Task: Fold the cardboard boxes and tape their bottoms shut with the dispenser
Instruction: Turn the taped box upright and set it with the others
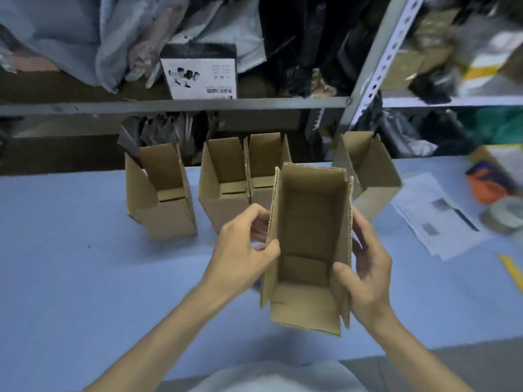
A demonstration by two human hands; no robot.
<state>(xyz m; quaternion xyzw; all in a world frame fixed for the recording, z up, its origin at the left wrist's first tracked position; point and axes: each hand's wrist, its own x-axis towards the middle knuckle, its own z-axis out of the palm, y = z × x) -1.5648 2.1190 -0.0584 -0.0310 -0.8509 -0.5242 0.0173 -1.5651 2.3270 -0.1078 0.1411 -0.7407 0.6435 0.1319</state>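
The left hand (243, 250) and right hand (368, 267) grip one open brown corrugated cardboard box (308, 222) above the pale blue surface (85, 264); the shelved white carton (201, 77) bears illegible print.

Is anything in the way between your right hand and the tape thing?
Nothing tall. Only flat papers lie on the table between the right hand, which grips the box, and the orange tape dispenser.

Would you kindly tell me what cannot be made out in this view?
Head view:
- Bottom of the held box: faces away from the camera; taped or not, unknowable.
- Undersides of the standing boxes: hidden against the table.
- Orange object at the right: blurred; dispenser or not, unclear.
- Printed sheets: text too small.
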